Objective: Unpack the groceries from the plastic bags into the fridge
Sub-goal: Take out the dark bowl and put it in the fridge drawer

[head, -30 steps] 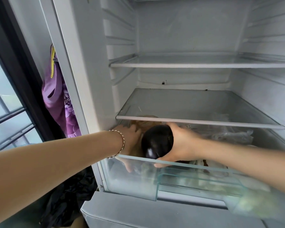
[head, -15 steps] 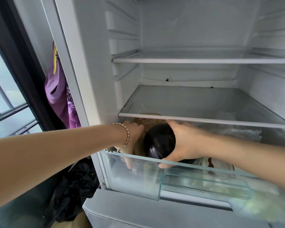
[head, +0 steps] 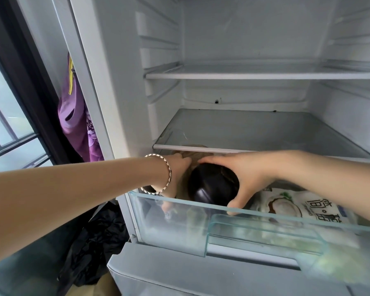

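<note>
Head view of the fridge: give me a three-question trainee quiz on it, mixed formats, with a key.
1. True or false: the right hand grips the eggplant.
2. The bracelet sits on which wrist? A) left B) right C) neither
3. Fill in: the coconut packet lies in the clear drawer to the ___ of the eggplant.
Key: 1 true; 2 A; 3 right.
</note>
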Demonstrator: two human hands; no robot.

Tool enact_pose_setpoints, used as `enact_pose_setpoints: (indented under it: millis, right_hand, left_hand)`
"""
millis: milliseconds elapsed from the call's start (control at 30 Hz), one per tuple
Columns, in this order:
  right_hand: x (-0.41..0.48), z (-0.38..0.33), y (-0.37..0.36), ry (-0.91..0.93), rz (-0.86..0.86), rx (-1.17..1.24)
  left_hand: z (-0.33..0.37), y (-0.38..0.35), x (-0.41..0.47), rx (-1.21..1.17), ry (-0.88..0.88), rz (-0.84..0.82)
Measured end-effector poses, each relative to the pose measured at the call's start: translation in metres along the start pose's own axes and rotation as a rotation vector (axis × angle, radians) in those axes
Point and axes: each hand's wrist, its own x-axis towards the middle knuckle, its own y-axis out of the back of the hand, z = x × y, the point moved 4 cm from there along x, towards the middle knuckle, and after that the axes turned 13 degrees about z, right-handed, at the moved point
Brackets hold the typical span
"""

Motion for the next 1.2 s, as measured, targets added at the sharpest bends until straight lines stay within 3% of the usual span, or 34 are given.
enact_pose_setpoints:
  millis: [133, 200, 300, 400, 633, 733, 867, 967, 1067, 1200]
  right_hand:
    - [0.006, -0.011, -0.003, -0.095, -0.052, -0.116]
    - [0.009, -0.014, -0.004, -0.173, -0.042, -0.004]
    - [0.01, -0.012, -0.015, -0.354, 0.107, 0.174]
    - [0.009, -0.018, -0.026, -0.476, 0.206, 0.162]
    - [0.024, -0.038, -0.017, -0.425, 0.17, -0.012]
    - [0.025, -0.04, -0.023, -0.489, 0.096, -0.092]
    - [0.014, -0.04, -0.026, -0.455, 0.169, -0.097]
    - [0.015, -0.042, -0.028, -0.471, 0.115, -0.161]
    - [0.023, -0.053, -0.03, -0.478, 0.038, -0.268]
    - [0.023, -0.056, -0.026, -0.449, 0.104, -0.197]
  left_hand:
    - [0.008, 0.002, -0.005, 0.023, 0.136, 0.025]
    - [0.012, 0.002, -0.005, 0.045, 0.152, 0.04]
    - [0.009, 0.002, -0.008, 0.024, 0.161, 0.01]
    - [0.008, 0.002, -0.01, -0.006, 0.156, -0.006]
    - [0.008, -0.002, -0.006, 0.0, 0.174, 0.047]
    - [0.008, -0.003, -0.004, 0.007, 0.179, 0.034]
    - [0.005, -0.002, -0.005, -0.017, 0.225, 0.01]
    - [0.006, 0.002, -0.007, -0.043, 0.259, 0.009]
    - [0.009, -0.006, -0.002, 0.001, 0.217, 0.049]
    - [0.003, -0.011, 0.002, 0.006, 0.152, 0.053]
